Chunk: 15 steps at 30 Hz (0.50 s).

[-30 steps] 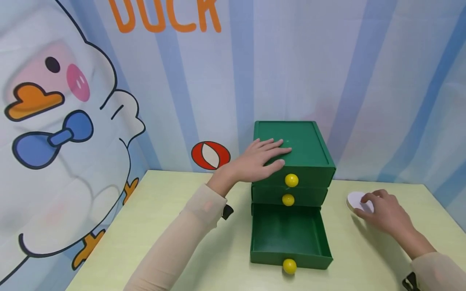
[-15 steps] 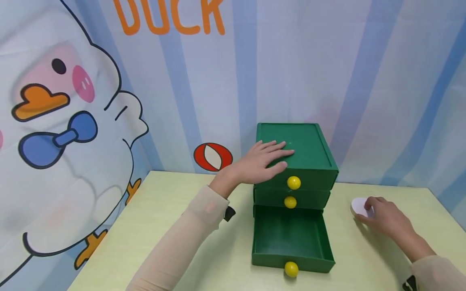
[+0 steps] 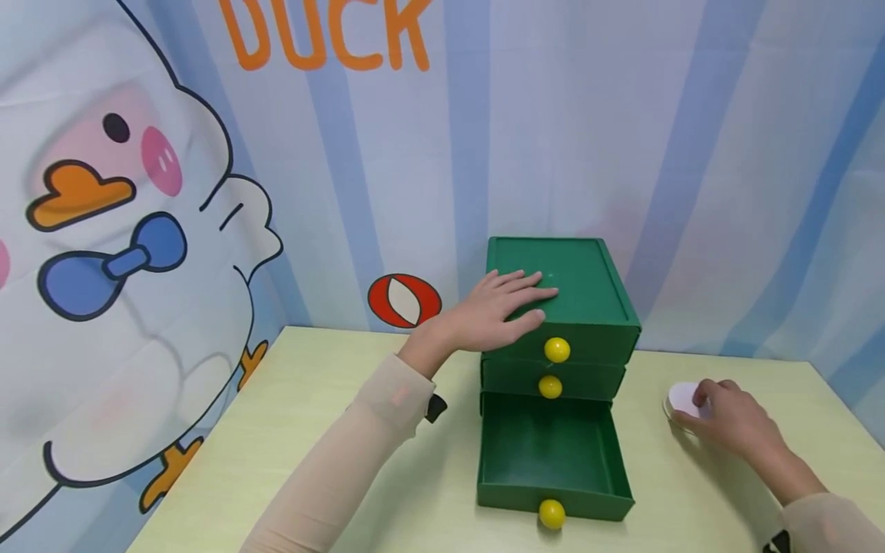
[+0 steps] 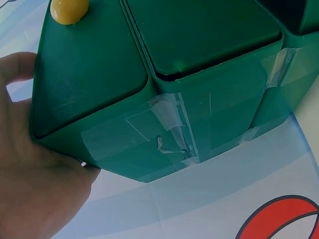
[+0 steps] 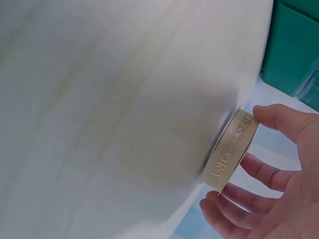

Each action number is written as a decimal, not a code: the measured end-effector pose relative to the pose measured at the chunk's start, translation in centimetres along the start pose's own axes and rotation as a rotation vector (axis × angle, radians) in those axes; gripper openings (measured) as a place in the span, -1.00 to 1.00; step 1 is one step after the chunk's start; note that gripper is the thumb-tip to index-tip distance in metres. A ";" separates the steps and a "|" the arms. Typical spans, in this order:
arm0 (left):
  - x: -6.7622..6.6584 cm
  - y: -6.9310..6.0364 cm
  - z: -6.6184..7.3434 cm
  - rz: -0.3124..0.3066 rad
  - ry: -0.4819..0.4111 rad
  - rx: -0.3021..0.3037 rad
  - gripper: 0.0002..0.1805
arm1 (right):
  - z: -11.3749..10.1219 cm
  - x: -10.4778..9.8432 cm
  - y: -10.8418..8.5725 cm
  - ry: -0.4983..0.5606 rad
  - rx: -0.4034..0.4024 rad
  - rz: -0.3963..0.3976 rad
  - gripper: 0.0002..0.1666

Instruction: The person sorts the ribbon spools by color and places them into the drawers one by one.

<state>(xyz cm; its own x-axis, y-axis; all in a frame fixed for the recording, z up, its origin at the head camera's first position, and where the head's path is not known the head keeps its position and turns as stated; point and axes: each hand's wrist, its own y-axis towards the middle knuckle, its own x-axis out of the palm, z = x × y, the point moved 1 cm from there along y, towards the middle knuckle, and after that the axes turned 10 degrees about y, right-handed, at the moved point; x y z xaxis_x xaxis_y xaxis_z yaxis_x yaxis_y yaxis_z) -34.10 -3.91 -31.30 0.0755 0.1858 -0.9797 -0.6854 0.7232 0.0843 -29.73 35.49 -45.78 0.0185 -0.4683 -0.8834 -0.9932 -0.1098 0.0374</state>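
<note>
A green cabinet point(image 3: 594, 338) with yellow ball knobs has its bottom drawer point(image 3: 553, 445) pulled out; I see nothing inside. My left hand point(image 3: 487, 311) rests on the cabinet's top with fingers spread. In the left wrist view, that hand point(image 4: 35, 169) lies against the top, beside the upper drawer point(image 4: 94, 64). To the right of the cabinet, my right hand point(image 3: 736, 418) pinches a roll of ribbon point(image 3: 683, 401) with a white face. The right wrist view shows thumb and fingertips on the cream ribbon's lettered edge point(image 5: 232, 149), close to the tabletop.
The cabinet stands on a pale yellow table point(image 3: 325, 384) near a striped backdrop point(image 3: 553, 115). A printed duck point(image 3: 131, 346) covers the backdrop at the left. Clear tape point(image 4: 169, 119) joins the cabinet's units.
The head view has shifted slightly. My right hand and the ribbon roll have come a little nearer to me. The left hand stays on the cabinet, and the drawer has not moved.
</note>
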 end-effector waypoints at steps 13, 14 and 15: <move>0.1 0.0 0.1 -0.002 -0.003 -0.004 -0.38 | -4.0 -1.9 -2.1 -0.004 -0.073 0.051 -0.49; 0.1 0.0 0.1 -0.002 -0.005 -0.005 -0.38 | -4.3 -1.9 -2.2 -0.002 -0.084 0.051 -0.50; 0.1 0.0 0.1 -0.003 -0.005 -0.006 -0.38 | -4.7 -2.0 -2.3 0.001 -0.093 0.049 -0.51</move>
<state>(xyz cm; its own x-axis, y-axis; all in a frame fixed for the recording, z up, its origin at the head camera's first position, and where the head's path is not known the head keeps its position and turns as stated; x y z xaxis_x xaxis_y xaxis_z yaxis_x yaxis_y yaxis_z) -33.97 -3.82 -31.39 0.0815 0.1869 -0.9790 -0.6895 0.7198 0.0800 -26.93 32.59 -41.92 -0.0294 -0.4764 -0.8788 -0.9780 -0.1679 0.1238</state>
